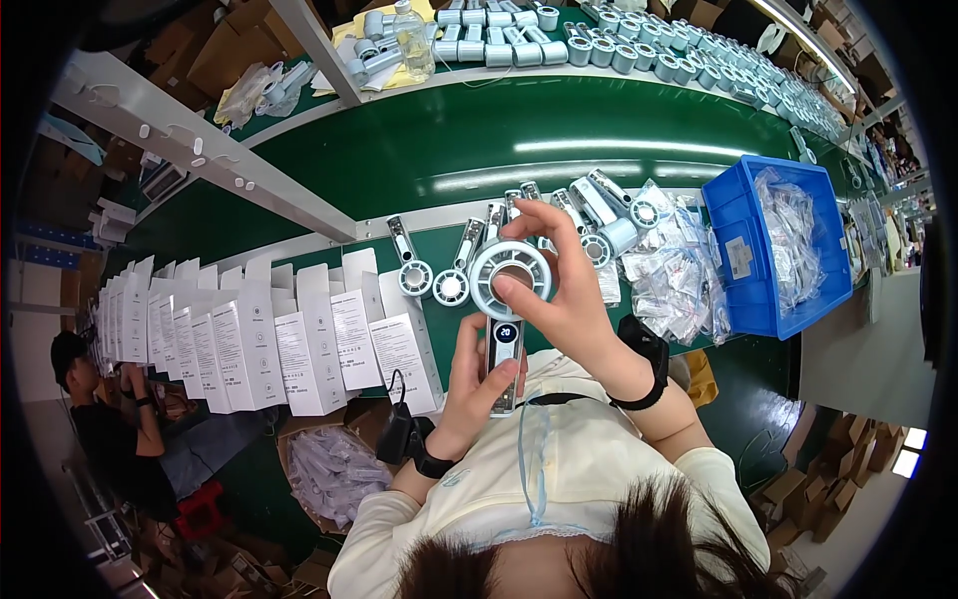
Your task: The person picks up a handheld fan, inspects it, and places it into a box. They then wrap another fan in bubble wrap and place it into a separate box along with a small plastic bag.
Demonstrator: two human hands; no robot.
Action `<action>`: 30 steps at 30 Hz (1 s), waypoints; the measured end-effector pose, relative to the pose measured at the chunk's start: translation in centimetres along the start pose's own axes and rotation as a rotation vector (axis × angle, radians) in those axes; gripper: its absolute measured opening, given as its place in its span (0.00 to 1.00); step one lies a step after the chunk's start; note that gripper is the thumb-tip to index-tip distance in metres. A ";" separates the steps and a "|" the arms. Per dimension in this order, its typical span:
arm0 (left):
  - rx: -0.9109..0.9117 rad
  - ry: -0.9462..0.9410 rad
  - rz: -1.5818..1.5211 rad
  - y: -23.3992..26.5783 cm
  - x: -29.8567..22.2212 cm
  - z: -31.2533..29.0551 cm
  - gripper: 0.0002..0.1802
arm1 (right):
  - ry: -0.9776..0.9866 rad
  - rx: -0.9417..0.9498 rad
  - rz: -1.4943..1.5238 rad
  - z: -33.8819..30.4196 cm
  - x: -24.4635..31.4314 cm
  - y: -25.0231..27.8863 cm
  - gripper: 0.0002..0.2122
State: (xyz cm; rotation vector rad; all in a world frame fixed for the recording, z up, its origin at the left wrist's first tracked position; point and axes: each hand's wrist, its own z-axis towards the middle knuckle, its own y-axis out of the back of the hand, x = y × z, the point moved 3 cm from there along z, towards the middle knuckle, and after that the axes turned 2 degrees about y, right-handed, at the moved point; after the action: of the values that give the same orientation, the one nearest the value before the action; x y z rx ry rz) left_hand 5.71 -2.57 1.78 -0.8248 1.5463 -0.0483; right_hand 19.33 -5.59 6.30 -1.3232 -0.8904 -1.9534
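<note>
Upright in front of my chest is a handheld fan [506, 333] with a round, pale ring head, a dark panel and a small lit display. My left hand [471, 384] is wrapped around its handle from below. At the ring, my right hand [574, 299] has its thumb against the front of the head and its fingers curled over the top and right side. More handheld fans [450, 288] lie behind it on the green bench, partly covered by my hands. Both wrists wear black bands.
White cartons [239, 349] stand in rows at the left. To the right are clear bags of small parts [671, 290] and a blue bin [740, 260] holding more. Fans [624, 58] line the far shelf. A co-worker [105, 429] sits at the far left.
</note>
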 end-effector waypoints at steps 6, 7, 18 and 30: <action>-0.010 -0.008 0.000 0.2 0.2 0.0 0.28 | -0.012 0.014 0.052 -0.1 -0.2 0.0 0.24; -0.004 -0.010 -0.003 0.2 0.2 0.0 0.28 | -0.012 0.015 0.054 -0.1 -0.2 0.0 0.23; -0.002 -0.013 -0.020 0.2 0.2 0.1 0.28 | -0.007 0.003 0.098 -0.2 0.0 0.0 0.20; -0.002 -0.001 -0.109 0.4 0.4 0.0 0.26 | 0.032 -0.211 0.139 -1.4 -3.7 2.6 0.15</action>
State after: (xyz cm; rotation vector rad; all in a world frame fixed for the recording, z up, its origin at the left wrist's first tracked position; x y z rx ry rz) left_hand 5.56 -2.50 1.25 -0.9102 1.4996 -0.1261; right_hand 21.84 -7.80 2.91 -1.4265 -0.5724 -1.9956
